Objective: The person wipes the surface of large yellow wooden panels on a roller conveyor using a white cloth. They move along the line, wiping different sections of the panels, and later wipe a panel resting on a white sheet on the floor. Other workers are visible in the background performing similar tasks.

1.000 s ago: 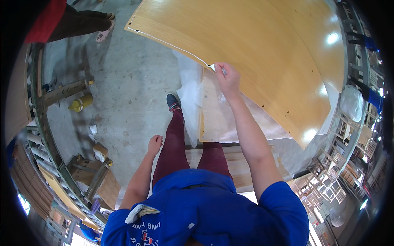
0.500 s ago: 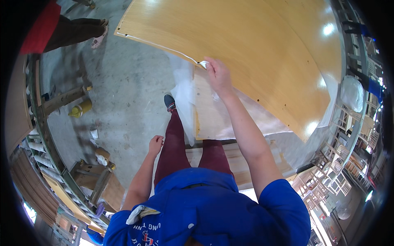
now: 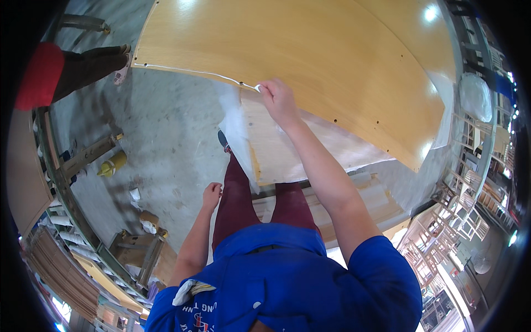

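My right hand (image 3: 279, 102) is closed on a small white wad (image 3: 258, 88), pinched between thumb and fingers at the near edge of a large yellow-brown wood panel (image 3: 310, 44). From the panel's left corner a thin white line (image 3: 193, 71) runs along that edge to the wad. Whether it is cord or a squeezed bead, I cannot tell. Small dark holes (image 3: 335, 120) dot the panel's margin. Under the panel lie a pale board (image 3: 282, 146) and translucent white sheeting (image 3: 235, 116). My left hand (image 3: 212, 195) hangs beside my left thigh, fingers curled, nothing visible in it.
At the upper left stands a person in a red top (image 3: 41, 74), feet near the panel's left corner. A yellow container (image 3: 113, 164) lies on the concrete floor by a timber beam (image 3: 91, 152). Cardboard and racking line the left; wooden chairs (image 3: 470, 210) crowd the right.
My right hand has moved rightward along the panel's edge, past a hole, and the white line now reaches beyond that hole. The view has shifted a little. My left hand stays low.
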A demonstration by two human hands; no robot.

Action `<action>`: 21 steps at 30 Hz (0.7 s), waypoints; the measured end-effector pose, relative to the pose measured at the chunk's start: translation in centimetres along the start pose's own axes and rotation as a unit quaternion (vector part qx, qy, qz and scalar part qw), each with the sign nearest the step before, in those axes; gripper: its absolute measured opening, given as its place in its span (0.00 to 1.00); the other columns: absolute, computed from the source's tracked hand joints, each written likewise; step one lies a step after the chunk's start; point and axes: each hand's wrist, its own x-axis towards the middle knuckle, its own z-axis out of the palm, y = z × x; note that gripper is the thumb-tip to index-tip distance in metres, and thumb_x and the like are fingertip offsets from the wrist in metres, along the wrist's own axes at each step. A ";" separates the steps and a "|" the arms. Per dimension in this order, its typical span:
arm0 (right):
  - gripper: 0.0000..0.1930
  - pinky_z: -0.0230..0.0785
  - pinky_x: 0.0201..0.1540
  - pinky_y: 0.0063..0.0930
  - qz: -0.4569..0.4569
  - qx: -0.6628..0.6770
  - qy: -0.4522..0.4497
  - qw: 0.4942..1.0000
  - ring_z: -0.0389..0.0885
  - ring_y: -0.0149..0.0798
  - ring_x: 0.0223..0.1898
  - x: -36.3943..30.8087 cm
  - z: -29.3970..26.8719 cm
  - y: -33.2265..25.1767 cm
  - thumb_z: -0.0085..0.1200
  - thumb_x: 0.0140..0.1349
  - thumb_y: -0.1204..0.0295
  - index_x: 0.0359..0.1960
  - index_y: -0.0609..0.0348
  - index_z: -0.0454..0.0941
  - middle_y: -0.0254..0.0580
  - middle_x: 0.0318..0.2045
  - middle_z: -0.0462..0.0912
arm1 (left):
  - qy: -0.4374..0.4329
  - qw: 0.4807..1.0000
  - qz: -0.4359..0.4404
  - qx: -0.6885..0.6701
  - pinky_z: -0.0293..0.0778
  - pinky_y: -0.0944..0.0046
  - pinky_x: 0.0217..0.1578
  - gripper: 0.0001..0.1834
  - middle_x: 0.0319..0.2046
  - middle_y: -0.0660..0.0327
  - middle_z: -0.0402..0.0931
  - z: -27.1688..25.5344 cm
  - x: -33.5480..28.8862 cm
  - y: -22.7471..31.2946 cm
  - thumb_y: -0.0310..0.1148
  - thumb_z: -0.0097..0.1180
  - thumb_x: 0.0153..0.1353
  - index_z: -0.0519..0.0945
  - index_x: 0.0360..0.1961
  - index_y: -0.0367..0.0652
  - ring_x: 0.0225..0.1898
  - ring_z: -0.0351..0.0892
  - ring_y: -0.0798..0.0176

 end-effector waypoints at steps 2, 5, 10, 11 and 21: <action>0.07 0.66 0.34 0.35 0.022 -0.002 0.003 1.000 0.74 0.47 0.31 -0.9 -0.9 0.4 0.48 0.58 0.73 0.33 0.63 0.76 0.47 0.27 0.75 | -0.002 1.000 -0.004 0.005 0.69 0.71 0.26 0.12 0.25 0.62 0.74 0.2 -0.1 0.1 0.35 0.45 0.61 0.76 0.38 0.38 0.24 0.72 0.71; 0.07 0.66 0.33 0.32 0.057 -0.002 0.017 0.998 0.74 0.44 0.30 -2.6 -2.7 1.2 0.49 0.59 0.72 0.33 0.63 0.77 0.46 0.28 0.76 | -0.009 1.000 -0.006 0.008 0.69 0.71 0.25 0.12 0.25 0.61 0.74 0.5 -0.4 0.4 0.34 0.45 0.61 0.76 0.38 0.38 0.23 0.72 0.71; 0.08 0.67 0.34 0.28 0.069 -0.024 0.064 0.995 0.76 0.40 0.30 -5.5 -5.9 2.9 0.50 0.59 0.71 0.34 0.62 0.77 0.44 0.28 0.77 | -0.023 0.999 0.005 0.022 0.68 0.71 0.25 0.12 0.25 0.61 0.73 1.0 -0.4 1.2 0.34 0.45 0.61 0.76 0.38 0.37 0.23 0.72 0.71; 0.08 0.67 0.34 0.28 0.081 -0.031 0.068 0.994 0.76 0.40 0.31 -6.1 -6.6 3.3 0.50 0.59 0.71 0.34 0.62 0.77 0.44 0.28 0.77 | -0.025 0.999 0.009 0.027 0.68 0.71 0.25 0.12 0.25 0.62 0.73 1.1 -0.3 1.4 0.34 0.45 0.61 0.76 0.38 0.37 0.23 0.72 0.71; 0.07 0.69 0.35 0.32 0.140 -0.072 0.162 0.974 0.77 0.44 0.31 -11.5 -12.9 6.6 0.52 0.58 0.71 0.33 0.62 0.78 0.46 0.29 0.78 | -0.037 0.998 0.022 0.055 0.69 0.72 0.24 0.11 0.23 0.62 0.75 2.7 -0.5 3.7 0.32 0.45 0.60 0.77 0.37 0.36 0.22 0.72 0.72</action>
